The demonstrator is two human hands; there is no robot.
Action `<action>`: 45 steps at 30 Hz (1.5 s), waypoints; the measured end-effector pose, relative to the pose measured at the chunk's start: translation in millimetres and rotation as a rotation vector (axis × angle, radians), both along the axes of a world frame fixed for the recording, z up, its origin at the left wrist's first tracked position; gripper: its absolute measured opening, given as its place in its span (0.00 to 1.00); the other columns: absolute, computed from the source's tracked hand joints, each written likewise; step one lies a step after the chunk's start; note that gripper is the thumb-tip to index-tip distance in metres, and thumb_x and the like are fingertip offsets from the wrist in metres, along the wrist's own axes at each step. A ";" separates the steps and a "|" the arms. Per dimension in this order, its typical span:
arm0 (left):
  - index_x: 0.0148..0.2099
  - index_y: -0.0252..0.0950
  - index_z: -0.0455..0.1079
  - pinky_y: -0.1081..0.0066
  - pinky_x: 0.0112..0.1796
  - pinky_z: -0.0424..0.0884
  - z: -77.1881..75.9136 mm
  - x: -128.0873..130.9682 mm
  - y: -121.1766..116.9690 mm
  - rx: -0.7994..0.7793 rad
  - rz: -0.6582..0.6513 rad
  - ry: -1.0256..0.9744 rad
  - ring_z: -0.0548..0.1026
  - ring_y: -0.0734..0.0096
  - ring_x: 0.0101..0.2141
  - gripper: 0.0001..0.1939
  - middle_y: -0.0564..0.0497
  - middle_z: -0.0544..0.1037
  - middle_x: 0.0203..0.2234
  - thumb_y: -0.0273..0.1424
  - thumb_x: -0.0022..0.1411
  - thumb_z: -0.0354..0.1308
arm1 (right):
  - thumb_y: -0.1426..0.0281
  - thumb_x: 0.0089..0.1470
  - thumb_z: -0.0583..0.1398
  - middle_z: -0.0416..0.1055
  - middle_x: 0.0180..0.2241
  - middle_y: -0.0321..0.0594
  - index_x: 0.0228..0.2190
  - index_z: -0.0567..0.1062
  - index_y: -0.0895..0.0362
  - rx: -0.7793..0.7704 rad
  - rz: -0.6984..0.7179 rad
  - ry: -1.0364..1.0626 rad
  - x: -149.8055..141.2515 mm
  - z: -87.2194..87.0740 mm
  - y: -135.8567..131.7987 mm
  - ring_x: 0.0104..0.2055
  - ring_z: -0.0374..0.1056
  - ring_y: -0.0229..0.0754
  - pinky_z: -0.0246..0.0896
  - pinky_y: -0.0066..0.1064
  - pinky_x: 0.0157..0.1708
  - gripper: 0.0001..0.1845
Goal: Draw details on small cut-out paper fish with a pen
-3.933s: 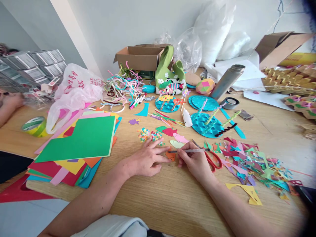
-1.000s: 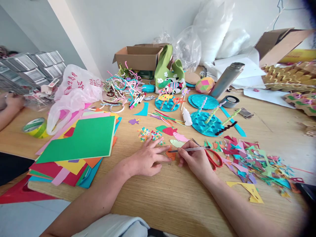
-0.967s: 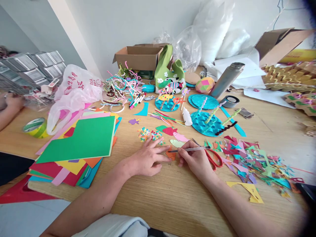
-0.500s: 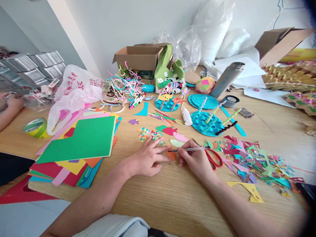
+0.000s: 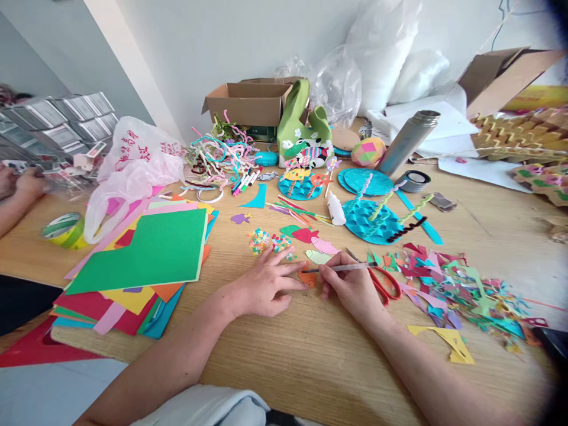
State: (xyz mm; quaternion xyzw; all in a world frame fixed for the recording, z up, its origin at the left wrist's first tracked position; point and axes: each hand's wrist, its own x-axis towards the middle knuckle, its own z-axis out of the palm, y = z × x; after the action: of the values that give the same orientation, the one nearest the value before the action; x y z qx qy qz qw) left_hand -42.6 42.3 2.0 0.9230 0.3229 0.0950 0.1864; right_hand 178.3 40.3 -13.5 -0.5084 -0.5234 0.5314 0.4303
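Note:
My left hand (image 5: 266, 285) lies flat on the table with its fingers spread, two fingertips resting at the edge of a small orange paper cutout (image 5: 309, 278). In my right hand (image 5: 348, 290) a slim pen (image 5: 348, 268) is pinched, its dark tip over the orange piece. Just beyond are paper fish: a pale green one (image 5: 318, 257), a pink one (image 5: 325, 245), a red one (image 5: 306, 235) and a darker green one mostly covered. Small confetti dots (image 5: 258, 239) lie past my left fingers. Red-handled scissors (image 5: 385, 287) rest partly behind my right hand.
Coloured paper sheets (image 5: 146, 248) are stacked at left beside tape rolls (image 5: 64, 229). Paper scraps (image 5: 479, 296) spread at right. Behind stand a glue bottle (image 5: 336, 210), blue decorated discs (image 5: 373, 223), a steel flask (image 5: 409, 142) and pipe cleaners (image 5: 219, 154). Another person's hands (image 5: 26, 183) show at far left.
My hands and the pen stay almost exactly where they were. The other person's hands at far left have shifted slightly.

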 end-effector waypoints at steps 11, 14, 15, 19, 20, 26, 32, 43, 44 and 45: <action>0.57 0.51 0.72 0.40 0.65 0.36 0.3 0.0 -0.8 -0.006 0.002 0.012 0.48 0.49 0.68 0.24 0.59 0.60 0.66 0.25 0.61 0.55 | 0.49 0.49 0.66 0.71 0.18 0.33 0.25 0.66 0.53 -0.003 0.003 -0.007 1.0 -2.3 0.4 0.15 0.67 0.38 0.61 0.28 0.16 0.23; 0.57 0.51 0.72 0.40 0.65 0.36 -0.4 0.3 -0.5 -0.001 0.002 0.002 0.48 0.50 0.68 0.23 0.58 0.61 0.65 0.26 0.61 0.56 | 0.49 0.49 0.66 0.71 0.18 0.33 0.25 0.66 0.53 -0.007 0.007 -0.008 0.8 -2.8 0.3 0.15 0.67 0.37 0.61 0.28 0.16 0.23; 0.57 0.51 0.72 0.40 0.65 0.36 -0.7 0.3 -0.4 0.000 0.001 0.000 0.48 0.50 0.68 0.23 0.58 0.61 0.65 0.26 0.61 0.56 | 0.49 0.49 0.66 0.71 0.18 0.33 0.25 0.66 0.53 -0.006 0.011 -0.010 0.9 -3.1 0.3 0.15 0.67 0.37 0.61 0.27 0.16 0.23; 0.56 0.50 0.73 0.40 0.65 0.36 -1.2 0.3 -0.3 0.003 0.004 -0.003 0.47 0.50 0.68 0.23 0.57 0.62 0.65 0.25 0.61 0.56 | 0.50 0.51 0.66 0.72 0.19 0.34 0.26 0.66 0.53 -0.001 0.021 -0.013 1.8 -5.4 0.8 0.15 0.68 0.37 0.61 0.27 0.16 0.23; 0.56 0.50 0.73 0.40 0.65 0.37 -1.1 0.3 -0.3 0.001 0.006 -0.002 0.48 0.50 0.68 0.23 0.57 0.62 0.65 0.25 0.61 0.56 | 0.50 0.51 0.65 0.72 0.19 0.34 0.26 0.65 0.53 -0.002 0.019 -0.008 2.2 -6.3 0.9 0.15 0.68 0.38 0.61 0.27 0.16 0.22; 0.56 0.50 0.73 0.40 0.64 0.38 -0.3 0.4 -0.1 0.003 0.004 -0.004 0.49 0.50 0.67 0.23 0.58 0.62 0.65 0.26 0.61 0.55 | 0.51 0.51 0.65 0.72 0.20 0.33 0.26 0.65 0.53 -0.001 0.015 -0.006 2.9 -8.8 1.5 0.16 0.68 0.38 0.62 0.28 0.17 0.22; 0.56 0.50 0.73 0.39 0.64 0.35 -1.9 0.5 0.6 0.010 0.003 -0.006 0.50 0.50 0.67 0.23 0.56 0.62 0.65 0.26 0.61 0.56 | 0.49 0.50 0.66 0.72 0.19 0.34 0.25 0.66 0.53 -0.016 0.022 -0.007 1.8 -5.3 1.1 0.15 0.68 0.38 0.61 0.28 0.16 0.23; 0.56 0.50 0.73 0.40 0.64 0.35 -0.4 -0.3 -0.2 0.005 0.001 -0.005 0.49 0.50 0.67 0.23 0.56 0.62 0.65 0.25 0.61 0.56 | 0.48 0.49 0.66 0.71 0.18 0.34 0.25 0.66 0.54 -0.019 0.028 -0.011 1.6 -2.9 1.4 0.15 0.67 0.37 0.60 0.27 0.16 0.24; 0.56 0.50 0.73 0.40 0.64 0.36 -0.3 -0.1 -0.2 0.004 0.001 -0.006 0.50 0.50 0.67 0.23 0.56 0.62 0.65 0.25 0.61 0.56 | 0.48 0.48 0.66 0.71 0.18 0.35 0.25 0.66 0.54 -0.021 0.024 -0.011 1.3 -2.2 1.5 0.15 0.67 0.37 0.59 0.27 0.16 0.24; 0.56 0.50 0.73 0.40 0.64 0.36 -0.2 0.0 -0.2 0.002 0.003 -0.006 0.50 0.49 0.67 0.23 0.56 0.62 0.65 0.25 0.61 0.56 | 0.48 0.48 0.66 0.72 0.18 0.35 0.24 0.66 0.54 -0.024 0.022 -0.011 1.0 -1.6 1.5 0.15 0.67 0.38 0.59 0.27 0.16 0.24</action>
State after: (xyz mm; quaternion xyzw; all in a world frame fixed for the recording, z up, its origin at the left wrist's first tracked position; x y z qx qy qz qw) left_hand -42.5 42.1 1.8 0.9225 0.3235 0.0981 0.1864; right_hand 179.3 41.9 -15.1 -0.5105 -0.5249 0.5395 0.4157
